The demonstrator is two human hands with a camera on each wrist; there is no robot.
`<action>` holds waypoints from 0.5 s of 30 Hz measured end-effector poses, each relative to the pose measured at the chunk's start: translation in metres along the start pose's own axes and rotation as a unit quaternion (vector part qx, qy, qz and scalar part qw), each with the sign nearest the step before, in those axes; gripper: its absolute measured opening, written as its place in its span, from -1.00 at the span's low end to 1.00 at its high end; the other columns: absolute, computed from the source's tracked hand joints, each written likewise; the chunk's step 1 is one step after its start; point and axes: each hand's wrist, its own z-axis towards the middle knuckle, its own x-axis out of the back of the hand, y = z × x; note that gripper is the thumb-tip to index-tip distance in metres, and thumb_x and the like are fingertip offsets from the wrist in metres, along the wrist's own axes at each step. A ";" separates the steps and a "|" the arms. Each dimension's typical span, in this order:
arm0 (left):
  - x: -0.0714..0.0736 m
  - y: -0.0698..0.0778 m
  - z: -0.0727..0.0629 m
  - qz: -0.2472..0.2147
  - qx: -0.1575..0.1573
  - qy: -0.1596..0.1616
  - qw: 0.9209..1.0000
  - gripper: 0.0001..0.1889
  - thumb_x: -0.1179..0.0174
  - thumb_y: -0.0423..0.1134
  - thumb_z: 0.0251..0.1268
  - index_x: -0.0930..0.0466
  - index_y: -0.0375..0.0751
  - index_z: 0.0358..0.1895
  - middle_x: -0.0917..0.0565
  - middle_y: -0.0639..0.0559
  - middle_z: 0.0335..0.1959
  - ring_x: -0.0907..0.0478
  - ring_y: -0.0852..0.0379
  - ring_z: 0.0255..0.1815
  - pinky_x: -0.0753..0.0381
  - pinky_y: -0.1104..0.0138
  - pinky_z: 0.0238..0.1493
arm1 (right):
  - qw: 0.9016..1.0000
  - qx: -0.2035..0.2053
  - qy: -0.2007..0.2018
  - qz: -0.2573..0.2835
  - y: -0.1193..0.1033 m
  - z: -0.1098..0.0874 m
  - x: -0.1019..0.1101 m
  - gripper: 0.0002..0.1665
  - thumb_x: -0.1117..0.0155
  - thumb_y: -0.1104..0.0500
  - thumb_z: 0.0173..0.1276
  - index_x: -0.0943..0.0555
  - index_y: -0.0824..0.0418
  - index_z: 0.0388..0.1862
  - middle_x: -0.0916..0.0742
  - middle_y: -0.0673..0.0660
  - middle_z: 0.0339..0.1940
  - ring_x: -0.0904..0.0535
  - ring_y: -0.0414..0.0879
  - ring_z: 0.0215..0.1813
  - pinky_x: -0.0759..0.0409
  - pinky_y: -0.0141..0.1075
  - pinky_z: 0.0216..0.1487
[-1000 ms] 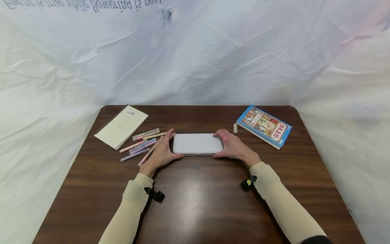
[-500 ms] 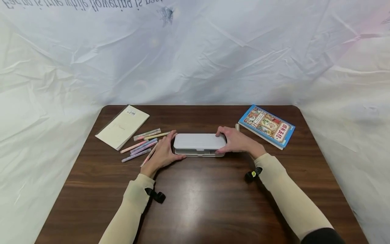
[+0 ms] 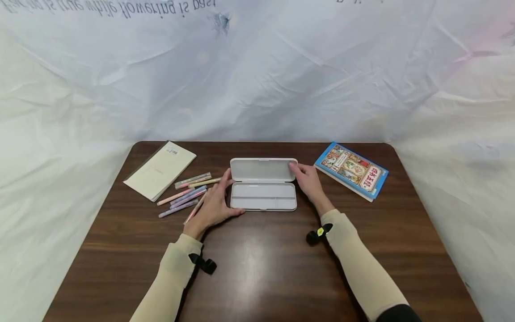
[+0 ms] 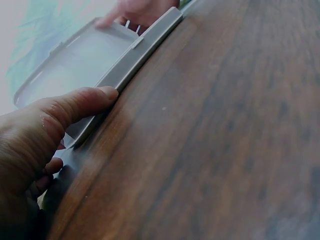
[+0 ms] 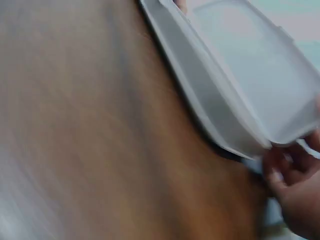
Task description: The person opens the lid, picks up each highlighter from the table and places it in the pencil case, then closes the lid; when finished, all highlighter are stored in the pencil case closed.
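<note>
A white pencil case (image 3: 252,203) lies unfolded near the middle of the table, its lid (image 3: 261,170) raised at the back. Inside the base, dividers mark out a few compartments, with nothing visible in them. My left hand (image 3: 213,206) grips the left end of the base; in the left wrist view its thumb (image 4: 95,102) presses the front wall. With my right hand (image 3: 309,182) I hold the lid's right end, thumb on its inner face. The right wrist view, somewhat blurred, has those fingers at the lid's corner near the hinge.
Several pens (image 3: 183,197) lie loosely beside my left hand, some partly behind it. A cream notebook (image 3: 158,172) is at the back left of the wooden table (image 3: 249,268). At the back right sits a blue-edged book (image 3: 352,170).
The case's lid has swung up and back, from closed to wide apart from the base. My right hand moved away from me with it. The left hand stayed at the case's left end.
</note>
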 end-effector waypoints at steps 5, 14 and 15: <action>0.001 0.002 -0.001 0.030 0.014 -0.013 0.999 0.39 -0.65 0.23 -0.04 0.18 0.08 0.77 -0.52 0.05 0.49 -0.47 -0.19 0.25 -0.36 -0.17 0.29 | 0.991 0.005 0.097 0.093 0.011 -0.005 -0.018 -0.62 -0.45 0.25 0.44 -0.58 0.36 0.14 -0.74 0.27 0.02 -0.65 -0.19 -0.15 -0.57 -0.50 -0.11; 0.001 0.004 -0.001 0.025 0.037 -0.018 0.999 0.32 -0.66 0.21 -0.06 0.00 0.05 0.75 -0.51 -0.12 0.47 -0.45 -0.25 0.19 -0.38 -0.18 0.25 | 0.994 0.086 0.054 -0.043 0.019 -0.030 -0.012 -0.60 -0.39 0.28 0.45 -0.61 0.30 0.23 -0.70 0.31 0.11 -0.64 0.15 0.06 -0.57 -0.08 0.10; 0.001 0.004 -0.001 0.023 0.039 -0.021 0.999 0.32 -0.66 0.22 -0.06 0.01 0.05 0.75 -0.51 -0.13 0.47 -0.45 -0.26 0.20 -0.37 -0.19 0.27 | 0.993 0.091 0.029 -0.065 0.020 -0.034 -0.010 -0.52 -0.39 0.23 0.47 -0.59 0.29 0.32 -0.69 0.32 0.19 -0.61 0.19 0.17 -0.54 0.01 0.20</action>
